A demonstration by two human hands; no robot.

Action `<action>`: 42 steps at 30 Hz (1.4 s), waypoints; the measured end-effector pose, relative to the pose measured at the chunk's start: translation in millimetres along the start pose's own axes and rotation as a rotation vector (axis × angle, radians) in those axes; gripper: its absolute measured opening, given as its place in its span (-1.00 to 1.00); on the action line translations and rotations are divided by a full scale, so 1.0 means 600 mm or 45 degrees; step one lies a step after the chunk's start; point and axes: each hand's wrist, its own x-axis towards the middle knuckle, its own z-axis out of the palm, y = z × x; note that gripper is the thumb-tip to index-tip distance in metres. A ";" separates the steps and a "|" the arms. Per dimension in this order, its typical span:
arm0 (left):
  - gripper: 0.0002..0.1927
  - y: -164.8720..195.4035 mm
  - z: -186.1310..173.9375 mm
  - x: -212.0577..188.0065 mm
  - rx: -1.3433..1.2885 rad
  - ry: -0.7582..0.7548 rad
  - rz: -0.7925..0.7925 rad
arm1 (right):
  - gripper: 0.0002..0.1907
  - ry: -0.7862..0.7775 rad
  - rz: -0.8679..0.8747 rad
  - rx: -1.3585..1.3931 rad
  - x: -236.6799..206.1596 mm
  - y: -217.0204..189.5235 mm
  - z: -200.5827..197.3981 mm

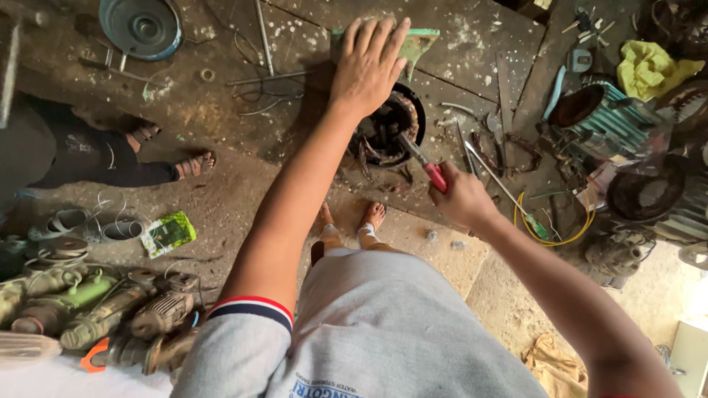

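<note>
Motor stator (387, 129), a dark round housing with burnt copper windings showing inside, stands on the stained concrete floor (221, 199) at the upper middle of the frame, just beyond the person's bare feet (350, 225). Left hand (367, 68) lies flat and open on the stator's far rim, fingers spread and pointing toward the top of the frame, partly over a green, paint-flecked metal piece (420, 44) behind it. Right hand (461, 195) is closed around the red handle of a screwdriver (422, 158), whose metal shaft slants up and to the left so that its tip sits inside the stator's opening among the windings. Right of the stator, loose rods and hand tools (487, 144) lie scattered on the floor, and a yellow wire loop (553, 236) curls beside them. Farther right stand a ribbed motor body (608, 118) and a yellow rag (653, 66). At the upper left of the frame a blue-grey round fan cover (141, 26) rests on the floor, with thin metal rods (265, 77) near it. Another person's sandalled feet (173, 151) and dark trouser leg come in from the left edge. At the lower left, several worn power tools (110, 313) lie together, and a small green packet (168, 234) sits just above them.
</note>
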 end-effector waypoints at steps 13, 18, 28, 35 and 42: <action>-0.50 -0.014 0.001 0.012 -0.331 0.094 -0.008 | -0.69 1.163 -0.751 -0.093 0.086 0.022 0.106; -0.51 -0.017 -0.011 0.003 -0.268 0.080 -0.044 | -0.61 0.677 -0.511 -0.160 0.008 -0.015 0.054; -0.52 -0.022 -0.018 -0.003 -0.320 0.143 -0.003 | -0.22 -0.271 0.044 -0.374 -0.024 -0.080 -0.086; -0.50 -0.024 -0.021 -0.003 -0.366 0.169 -0.008 | -0.43 -0.600 0.025 0.304 0.031 -0.010 -0.125; -0.48 -0.026 -0.026 -0.002 -0.361 0.203 0.010 | -0.72 -0.896 0.076 1.314 0.019 0.035 -0.046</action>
